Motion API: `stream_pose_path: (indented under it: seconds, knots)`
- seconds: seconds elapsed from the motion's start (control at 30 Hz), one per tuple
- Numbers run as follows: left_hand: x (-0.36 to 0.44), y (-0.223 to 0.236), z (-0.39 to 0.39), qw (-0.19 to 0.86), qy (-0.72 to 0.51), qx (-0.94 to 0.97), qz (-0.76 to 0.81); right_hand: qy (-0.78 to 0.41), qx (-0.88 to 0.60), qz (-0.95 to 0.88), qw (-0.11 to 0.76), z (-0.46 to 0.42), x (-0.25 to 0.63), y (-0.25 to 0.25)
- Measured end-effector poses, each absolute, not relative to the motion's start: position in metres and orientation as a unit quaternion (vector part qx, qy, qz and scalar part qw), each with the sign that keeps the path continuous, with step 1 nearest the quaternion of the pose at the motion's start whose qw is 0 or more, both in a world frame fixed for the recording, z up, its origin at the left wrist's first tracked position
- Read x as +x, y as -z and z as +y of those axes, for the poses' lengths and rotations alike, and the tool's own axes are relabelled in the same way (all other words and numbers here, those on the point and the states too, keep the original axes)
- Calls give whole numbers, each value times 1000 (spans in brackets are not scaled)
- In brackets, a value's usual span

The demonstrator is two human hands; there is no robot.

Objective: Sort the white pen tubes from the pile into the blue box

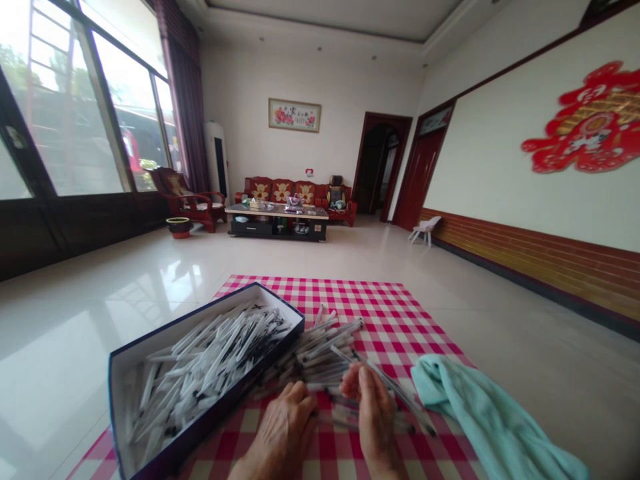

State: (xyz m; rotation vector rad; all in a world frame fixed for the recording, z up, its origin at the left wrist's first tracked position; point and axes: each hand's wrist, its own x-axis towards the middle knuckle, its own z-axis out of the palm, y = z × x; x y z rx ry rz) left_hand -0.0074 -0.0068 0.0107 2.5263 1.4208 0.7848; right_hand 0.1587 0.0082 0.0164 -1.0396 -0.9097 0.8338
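Note:
My left hand [286, 427] is low over the checked cloth, knuckles up and fingers curled downward; whatever they hold is hidden. Beside it, my right hand [371, 417] has its thumb against bent fingers, and I cannot make out what is between them. Around and under both hands lies a loose pile of slim translucent pens [330, 340] with dark ends. One long pen [400, 393] slants past the right hand. Left of the hands stands a blue-edged open box [206, 417], its white inside heaped with similar pens [215, 360].
A pink-and-white checked cloth [390, 307] covers the table. To the right, a mint-green cloth [480, 407] lies crumpled over the edge. Farther off are a low dark coffee table [277, 217], a red wooden sofa [263, 187] and a small chair [425, 228].

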Motion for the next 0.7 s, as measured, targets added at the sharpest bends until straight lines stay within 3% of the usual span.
stream_pose_path:
  seconds: [0.17, 0.47, 0.7]
  knots:
    - [-12, -5, -2, 102, -322, 833, 439, -324, -455, -541, 629, 0, 146, -27]
    - [-9, -13, 4, 193, -393, 779, 449, -25, -380, -816, 435, -19, 153, -12]
    - [6, 0, 3, 281, -461, 711, 451, 105, -427, -777, 450, -10, 156, 15]
